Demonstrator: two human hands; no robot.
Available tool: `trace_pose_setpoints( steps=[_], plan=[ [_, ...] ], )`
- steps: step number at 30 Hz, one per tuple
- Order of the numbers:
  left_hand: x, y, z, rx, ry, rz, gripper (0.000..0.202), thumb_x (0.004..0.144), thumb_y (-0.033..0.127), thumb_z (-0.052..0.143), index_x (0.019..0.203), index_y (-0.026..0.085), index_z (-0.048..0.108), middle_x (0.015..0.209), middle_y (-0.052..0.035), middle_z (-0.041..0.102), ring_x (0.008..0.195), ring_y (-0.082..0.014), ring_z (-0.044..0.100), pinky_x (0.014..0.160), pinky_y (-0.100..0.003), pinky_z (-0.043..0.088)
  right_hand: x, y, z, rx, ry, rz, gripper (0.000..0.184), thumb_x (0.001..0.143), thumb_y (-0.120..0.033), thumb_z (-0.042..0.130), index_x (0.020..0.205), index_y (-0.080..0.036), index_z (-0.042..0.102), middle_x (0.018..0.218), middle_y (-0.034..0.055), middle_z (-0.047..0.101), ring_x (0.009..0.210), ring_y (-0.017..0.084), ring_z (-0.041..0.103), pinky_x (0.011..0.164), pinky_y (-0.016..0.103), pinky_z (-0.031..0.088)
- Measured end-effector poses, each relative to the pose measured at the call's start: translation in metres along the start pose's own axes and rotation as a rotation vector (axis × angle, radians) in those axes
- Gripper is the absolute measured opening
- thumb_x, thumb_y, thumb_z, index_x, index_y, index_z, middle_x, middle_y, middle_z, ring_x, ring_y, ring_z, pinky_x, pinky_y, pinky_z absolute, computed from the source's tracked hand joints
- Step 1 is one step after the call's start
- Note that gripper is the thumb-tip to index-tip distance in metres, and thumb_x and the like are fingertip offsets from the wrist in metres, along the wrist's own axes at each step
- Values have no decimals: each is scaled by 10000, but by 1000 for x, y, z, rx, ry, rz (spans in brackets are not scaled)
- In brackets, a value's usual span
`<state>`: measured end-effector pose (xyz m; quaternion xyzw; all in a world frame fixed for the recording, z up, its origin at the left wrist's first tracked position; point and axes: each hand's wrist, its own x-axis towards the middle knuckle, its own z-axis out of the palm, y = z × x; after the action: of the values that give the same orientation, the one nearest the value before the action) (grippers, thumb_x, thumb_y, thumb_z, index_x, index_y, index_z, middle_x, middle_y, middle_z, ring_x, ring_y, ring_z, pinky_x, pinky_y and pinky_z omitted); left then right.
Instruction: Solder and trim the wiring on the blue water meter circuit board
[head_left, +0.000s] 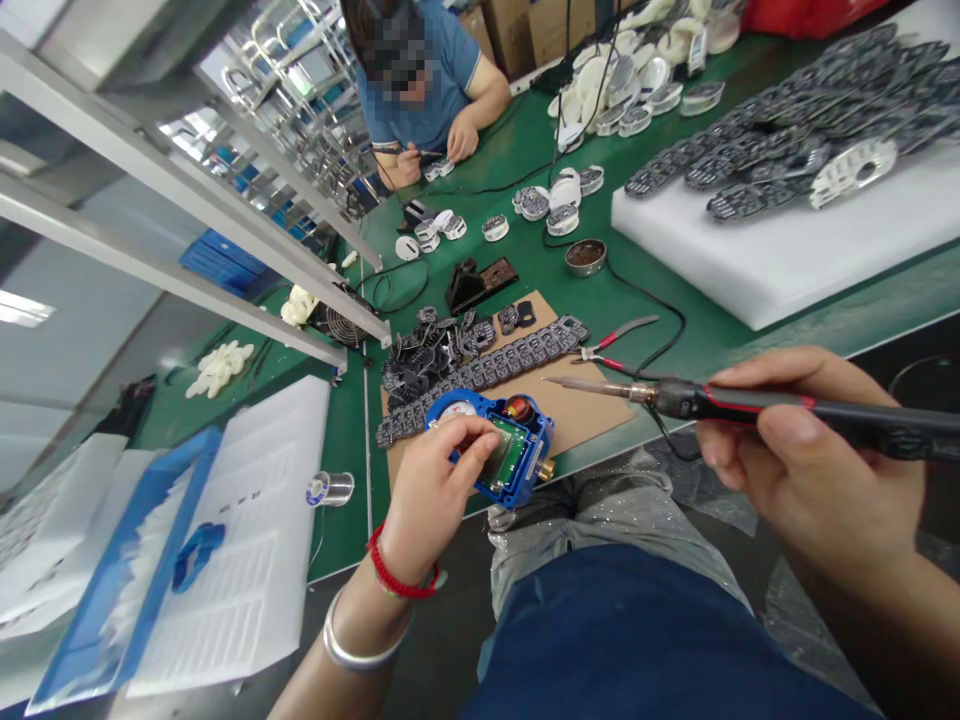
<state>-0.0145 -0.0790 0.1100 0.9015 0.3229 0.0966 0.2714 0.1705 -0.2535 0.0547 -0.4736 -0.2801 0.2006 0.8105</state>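
My right hand is wrapped round the black handle of a soldering iron, whose bare tip points left, apart from the work. At the table's front edge lies a blue housing with a green circuit board inside, a round red-orange part and a brass fitting at its side. My left hand reaches over the housing with thumb and fingers pinched together at the board. A thin greyish piece shows by the fingertips; whether they grip it, I cannot tell.
Behind the housing, a strip of dark modules lies on cardboard. Red-handled cutters, a soldering stand and a round tin stand beyond. White foam is at right, a solder spool at left. A co-worker sits opposite.
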Motion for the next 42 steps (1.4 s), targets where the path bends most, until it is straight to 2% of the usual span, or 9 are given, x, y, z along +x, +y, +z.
trace_pose_setpoints(
  steps=[7,15,21,25,31,42],
  plan=[
    [10,7,-3,30,-93,-50,143,885,258,536,827,192,650,778,16,644,696,-110,538,670,-242,415,-1,4,-2,10,3,11,154,840,-300,646,942,-185,653,588,-1,611,420,129,512,308,215,365],
    [16,9,-6,41,-209,-140,222,884,360,512,814,193,640,738,10,613,670,-117,519,605,-241,391,-1,4,-1,33,19,36,144,815,-299,680,899,-183,663,547,-7,601,416,114,515,318,182,388],
    [26,13,-8,-51,-276,-228,250,856,397,527,807,178,636,683,16,562,627,-115,490,566,-240,379,-4,11,-7,21,-39,72,135,862,-307,646,944,-200,641,581,-12,611,441,102,523,358,171,415],
    [28,12,-7,-81,-289,-255,252,848,404,530,795,176,624,660,20,540,613,-114,476,546,-240,365,-5,14,-8,29,-82,103,137,875,-321,632,960,-214,629,589,-17,620,435,93,513,378,167,425],
    [28,12,-6,-125,-290,-288,230,838,387,544,810,175,629,656,20,545,616,-114,484,552,-237,378,-5,15,-7,19,-73,113,131,865,-313,644,956,-219,629,588,-17,626,427,95,517,374,166,425],
    [32,16,-9,-69,-296,-231,211,846,344,531,833,171,651,684,4,588,634,-120,531,585,-239,418,-7,14,-10,17,-76,128,137,870,-321,637,967,-224,627,600,-17,622,441,97,511,384,174,424]
  ],
)
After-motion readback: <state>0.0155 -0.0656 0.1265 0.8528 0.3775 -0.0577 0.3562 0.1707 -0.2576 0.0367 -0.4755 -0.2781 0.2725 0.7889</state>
